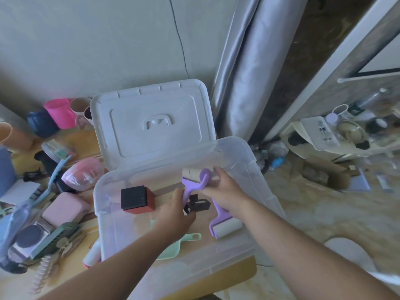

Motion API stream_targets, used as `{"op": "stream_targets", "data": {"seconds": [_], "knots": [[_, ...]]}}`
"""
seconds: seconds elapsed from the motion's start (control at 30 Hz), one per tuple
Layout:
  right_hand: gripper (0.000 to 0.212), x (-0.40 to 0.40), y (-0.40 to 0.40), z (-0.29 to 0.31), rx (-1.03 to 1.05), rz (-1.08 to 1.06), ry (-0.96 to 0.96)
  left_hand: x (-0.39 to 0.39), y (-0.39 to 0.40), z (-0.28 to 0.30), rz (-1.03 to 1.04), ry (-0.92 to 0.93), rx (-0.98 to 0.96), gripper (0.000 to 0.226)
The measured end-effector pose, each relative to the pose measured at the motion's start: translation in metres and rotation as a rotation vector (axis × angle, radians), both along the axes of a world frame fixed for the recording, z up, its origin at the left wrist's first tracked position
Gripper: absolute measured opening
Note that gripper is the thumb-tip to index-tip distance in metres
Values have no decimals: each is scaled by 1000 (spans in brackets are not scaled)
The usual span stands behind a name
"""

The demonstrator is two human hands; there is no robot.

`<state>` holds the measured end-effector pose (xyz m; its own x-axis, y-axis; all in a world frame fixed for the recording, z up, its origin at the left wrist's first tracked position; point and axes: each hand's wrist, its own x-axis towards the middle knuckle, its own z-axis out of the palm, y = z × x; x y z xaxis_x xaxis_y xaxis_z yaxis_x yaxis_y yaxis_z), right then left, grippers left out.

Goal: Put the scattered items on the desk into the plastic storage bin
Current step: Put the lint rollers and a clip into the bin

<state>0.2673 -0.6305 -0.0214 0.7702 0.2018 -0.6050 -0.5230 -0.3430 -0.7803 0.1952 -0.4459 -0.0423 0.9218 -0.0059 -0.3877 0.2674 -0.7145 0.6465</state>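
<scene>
A clear plastic storage bin [255, 161] stands open on the desk, its white lid [151, 120] propped upright behind it. Over the bin, both hands hold one purple lint roller [195, 180]. My left hand [173, 211] grips its handle and my right hand [225, 191] holds its roll end. Inside the bin lie a black and red cube [137, 199], a small black part [199, 205], a second purple lint roller [225, 226] and a mint green scoop [173, 245].
Scattered items crowd the desk to the left: pink cup [60, 113], dark blue cup [41, 123], pink dome container [83, 176], pink box [65, 210], blue brush [52, 180], green comb [56, 239], spiral clip [43, 273], white roll [93, 254]. A curtain hangs behind; floor clutter lies right.
</scene>
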Motion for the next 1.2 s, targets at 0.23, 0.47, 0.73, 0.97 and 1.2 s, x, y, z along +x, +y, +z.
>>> {"op": "stream_targets", "data": {"seconds": [0.23, 0.47, 0.73, 0.97, 1.2], "knots": [[22, -19, 15, -8, 294, 55, 132, -3, -29, -3, -72, -87, 76, 37], [7, -18, 13, -10, 281, -77, 0, -9, -19, -4, -148, -114, 114, 93], [25, 2, -31, -18, -574, 277, -336, -16, 39, -3, -128, -27, 258, 38], [32, 11, -33, -45, -1024, 435, -83, -22, 55, -4, -106, -127, 200, 36], [59, -14, 0, -26, -449, 681, -368, -24, 54, -3, -54, -36, 84, 36]]}}
